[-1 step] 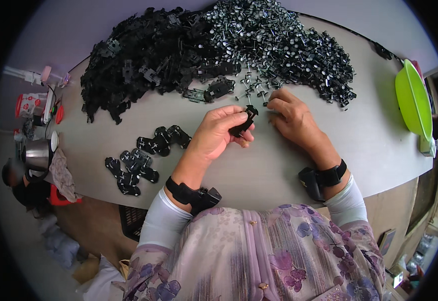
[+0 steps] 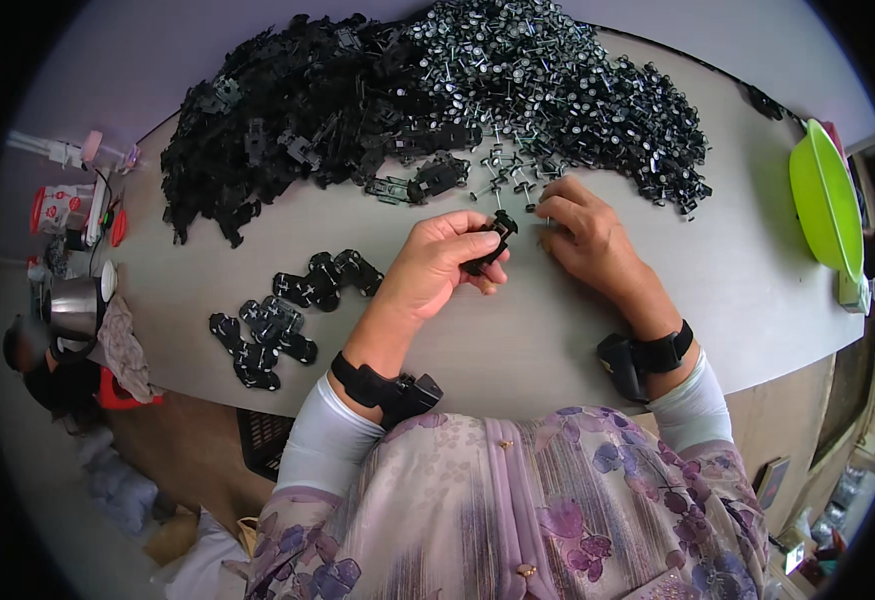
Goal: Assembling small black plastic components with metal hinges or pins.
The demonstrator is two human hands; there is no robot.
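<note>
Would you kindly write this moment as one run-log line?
left hand: holds black plastic part | right hand: near wheel-axle pile, grip unclear | beyond left hand: black parts heap | far right: green basin

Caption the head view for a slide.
Left hand holds a black part; right hand is near piled wheel axles.

The thumb and fingers of the left hand (image 2: 431, 262) hide part of a small black plastic piece (image 2: 504, 221). Whether the right hand (image 2: 597, 240) pinches anything is unclear. The upper edge trims the heap of silver-and-black wheeled axles (image 2: 517, 60); the lower, the purple floral shirt (image 2: 477, 500).
</note>
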